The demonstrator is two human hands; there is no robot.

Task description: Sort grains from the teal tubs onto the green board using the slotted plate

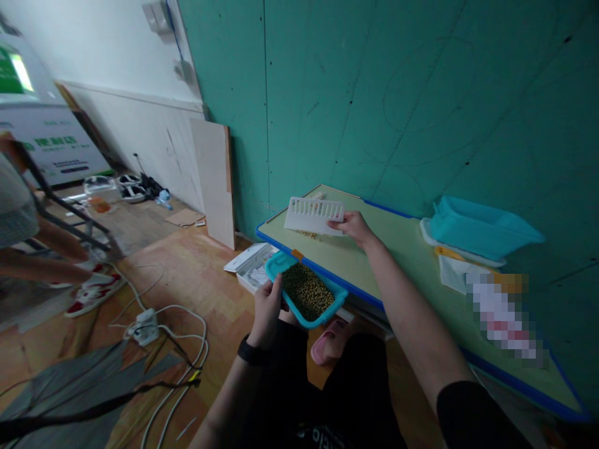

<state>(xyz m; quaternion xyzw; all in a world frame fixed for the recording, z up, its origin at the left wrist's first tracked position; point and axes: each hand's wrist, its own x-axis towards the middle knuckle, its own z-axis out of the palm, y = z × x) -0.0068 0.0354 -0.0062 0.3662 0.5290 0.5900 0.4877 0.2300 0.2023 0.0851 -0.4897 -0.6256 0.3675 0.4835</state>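
My left hand [267, 310] is closed on the near rim of a teal tray [337, 297] filled with small olive-green beans [306, 291], held just below the blue front edge of a pale green table [397, 249]. My right hand [353, 226] reaches over the table and pinches the right end of a white slotted plastic panel [312, 216], which stands tilted on the tabletop. A few loose beans [309, 234] lie on the table under the panel.
A teal plastic tub [482, 226] rests on white pieces at the table's right end, against the green wall. An open white box [253, 265] sits on the wooden floor beside the table. A power strip [145, 327] and cables lie on the floor at left. Another person's legs [56, 262] are at far left.
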